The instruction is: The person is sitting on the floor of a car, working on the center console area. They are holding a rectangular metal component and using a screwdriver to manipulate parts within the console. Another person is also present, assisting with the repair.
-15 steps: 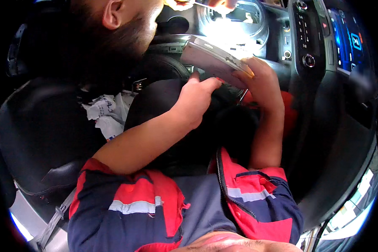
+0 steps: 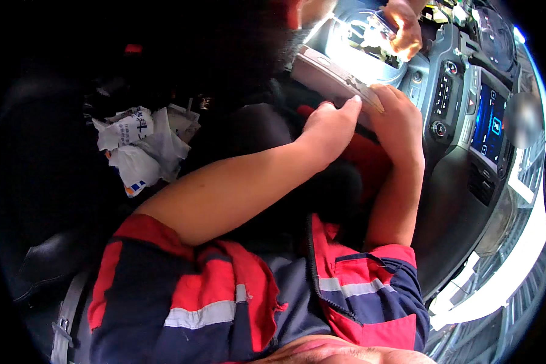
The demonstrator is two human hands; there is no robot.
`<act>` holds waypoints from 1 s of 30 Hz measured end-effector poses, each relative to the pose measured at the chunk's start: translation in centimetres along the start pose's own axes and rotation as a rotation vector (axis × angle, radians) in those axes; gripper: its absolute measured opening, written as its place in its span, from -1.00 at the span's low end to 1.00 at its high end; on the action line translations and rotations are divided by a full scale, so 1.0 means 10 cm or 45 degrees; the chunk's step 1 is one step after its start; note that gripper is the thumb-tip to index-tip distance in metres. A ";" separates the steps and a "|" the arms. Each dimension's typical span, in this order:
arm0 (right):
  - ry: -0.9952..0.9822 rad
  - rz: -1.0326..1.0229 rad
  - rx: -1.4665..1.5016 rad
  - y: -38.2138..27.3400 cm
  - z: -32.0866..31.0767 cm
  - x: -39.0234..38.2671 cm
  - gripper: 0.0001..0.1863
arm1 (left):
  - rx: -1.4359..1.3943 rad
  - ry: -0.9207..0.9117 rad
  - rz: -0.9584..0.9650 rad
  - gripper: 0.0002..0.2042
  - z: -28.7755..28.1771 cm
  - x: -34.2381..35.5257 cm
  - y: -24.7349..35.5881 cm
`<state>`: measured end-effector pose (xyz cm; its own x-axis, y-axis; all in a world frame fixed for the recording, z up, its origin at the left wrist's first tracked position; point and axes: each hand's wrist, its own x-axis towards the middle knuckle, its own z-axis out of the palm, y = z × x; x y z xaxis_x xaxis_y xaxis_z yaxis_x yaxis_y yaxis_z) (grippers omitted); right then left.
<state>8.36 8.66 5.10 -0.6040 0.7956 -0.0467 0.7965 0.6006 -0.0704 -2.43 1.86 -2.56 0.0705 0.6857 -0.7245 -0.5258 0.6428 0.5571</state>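
Observation:
A long grey plastic trim panel [image 2: 327, 76] is held up at a slant in front of me, its right end yellowish and rough. My right hand [image 2: 397, 118] is closed around that right end. My left hand [image 2: 330, 130] is closed at the panel's lower edge, the thumb lying against it near my right hand; its other fingers are mostly hidden. Just beyond the panel is a brightly lit opening in the centre console [image 2: 400, 73]. A co-worker's hand [image 2: 403, 30] works over that opening, partly lost in glare.
A co-worker's head [image 2: 312, 18] leans in close at the top. Crumpled white paper and plastic bags [image 2: 142, 145] lie to the left. On the right are the dashboard control panel [image 2: 446, 97] and a lit screen [image 2: 491, 121]. A seat belt [image 2: 64, 321] hangs at lower left.
My view has turned, so the dashboard and bags sit differently. My left hand has moved right along the panel, closer to my right hand. The co-worker's hand now shows right of the opening.

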 end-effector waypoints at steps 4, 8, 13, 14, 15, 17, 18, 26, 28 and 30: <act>-0.055 -0.028 -0.086 -0.05 -0.04 0.08 -0.84 | 0.218 -0.072 0.037 -0.35 -0.03 -0.09 0.11; -0.143 -0.064 -0.157 -0.06 -0.12 0.14 -0.86 | 0.315 -0.117 0.069 -0.32 -0.03 -0.12 0.17; -0.171 -0.128 -0.279 -0.03 -0.22 0.19 -0.86 | 0.371 -0.152 0.064 -0.28 -0.03 -0.17 0.29; -0.163 -0.145 -0.278 -0.02 -0.23 0.19 -0.84 | 0.385 -0.158 0.059 -0.28 -0.03 -0.17 0.30; -0.150 -0.163 -0.274 -0.01 -0.23 0.20 -0.83 | 0.373 -0.142 0.065 -0.28 -0.03 -0.17 0.30; -0.152 -0.182 -0.273 -0.01 -0.23 0.20 -0.81 | 0.351 -0.110 0.078 -0.28 -0.03 -0.16 0.30; -0.165 -0.182 -0.276 -0.01 -0.24 0.20 -0.80 | 0.348 -0.110 0.075 -0.29 -0.03 -0.16 0.30; -0.185 -0.172 -0.249 0.00 -0.20 0.17 -0.80 | 0.334 -0.111 0.077 -0.30 0.00 -0.13 0.24; -0.195 -0.161 -0.251 -0.01 -0.20 0.17 -0.80 | 0.341 -0.101 0.079 -0.30 0.00 -0.14 0.25; -0.194 -0.155 -0.246 -0.01 -0.19 0.16 -0.80 | 0.350 -0.096 0.080 -0.31 -0.01 -0.15 0.27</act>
<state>7.39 10.08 6.95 -0.6811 0.7044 -0.1998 0.6996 0.7066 0.1062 -3.99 2.52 0.01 0.1133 0.7441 -0.6584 -0.2822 0.6594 0.6968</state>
